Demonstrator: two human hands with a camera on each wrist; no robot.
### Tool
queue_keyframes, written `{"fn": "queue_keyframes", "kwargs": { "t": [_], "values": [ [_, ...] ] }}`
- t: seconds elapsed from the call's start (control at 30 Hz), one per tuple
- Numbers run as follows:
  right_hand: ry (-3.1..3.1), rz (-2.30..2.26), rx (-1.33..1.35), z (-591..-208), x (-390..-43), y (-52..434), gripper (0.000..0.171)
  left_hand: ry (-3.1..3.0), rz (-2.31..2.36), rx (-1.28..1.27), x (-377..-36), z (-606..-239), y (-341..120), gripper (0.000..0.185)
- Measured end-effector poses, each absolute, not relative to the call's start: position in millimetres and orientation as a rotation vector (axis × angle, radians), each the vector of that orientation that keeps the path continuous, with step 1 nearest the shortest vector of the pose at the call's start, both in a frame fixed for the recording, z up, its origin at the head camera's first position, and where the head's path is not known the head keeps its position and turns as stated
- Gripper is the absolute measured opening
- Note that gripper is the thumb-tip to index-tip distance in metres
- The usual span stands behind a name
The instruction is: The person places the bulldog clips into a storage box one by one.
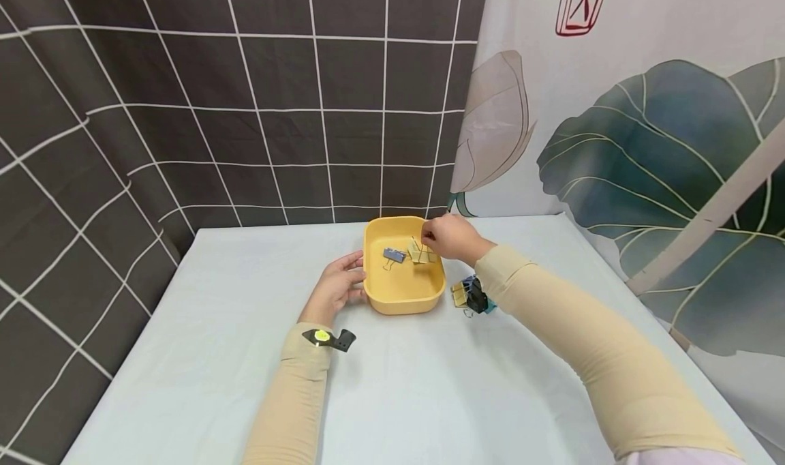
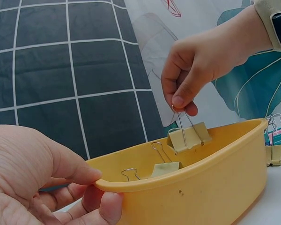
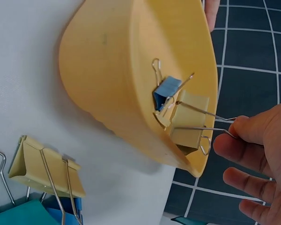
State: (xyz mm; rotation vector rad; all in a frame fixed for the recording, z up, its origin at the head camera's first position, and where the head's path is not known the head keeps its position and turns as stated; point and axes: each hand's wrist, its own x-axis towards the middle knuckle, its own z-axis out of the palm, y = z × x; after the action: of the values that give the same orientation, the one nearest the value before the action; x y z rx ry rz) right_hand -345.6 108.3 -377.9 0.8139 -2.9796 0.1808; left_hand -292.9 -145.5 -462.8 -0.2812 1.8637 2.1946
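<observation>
My right hand (image 1: 454,236) pinches the wire handle of a yellow binder clip (image 2: 189,138) between thumb and fingertips. That clip hangs over the inside of a yellow plastic tub (image 1: 401,305), its body below the rim in the right wrist view. A small blue binder clip (image 3: 167,89) lies in the tub, and another yellow binder clip (image 2: 166,168) is partly hidden by the rim. At the tub's left side, my left hand (image 1: 334,284) touches the outer wall and rim with thumb and fingertips, fingers mostly extended.
Right of the tub, under my right forearm, a small pile of binder clips lies on the white table (image 1: 245,356), including a yellow clip (image 3: 47,166) and a teal clip (image 3: 25,213). A dark gridded cloth (image 1: 270,76) and a leaf-print cloth (image 1: 662,178) hang behind.
</observation>
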Motion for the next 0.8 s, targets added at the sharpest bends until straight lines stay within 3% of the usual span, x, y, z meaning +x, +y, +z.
{"fn": "queue_keyframes", "kwargs": {
  "t": [0.8],
  "values": [
    [-2.943, 0.094, 0.809, -389.2, -345.2, 113.2, 0.015, 1.868, 2.173, -0.315, -293.8, -462.0, -145.5, 0.057]
  ]
}}
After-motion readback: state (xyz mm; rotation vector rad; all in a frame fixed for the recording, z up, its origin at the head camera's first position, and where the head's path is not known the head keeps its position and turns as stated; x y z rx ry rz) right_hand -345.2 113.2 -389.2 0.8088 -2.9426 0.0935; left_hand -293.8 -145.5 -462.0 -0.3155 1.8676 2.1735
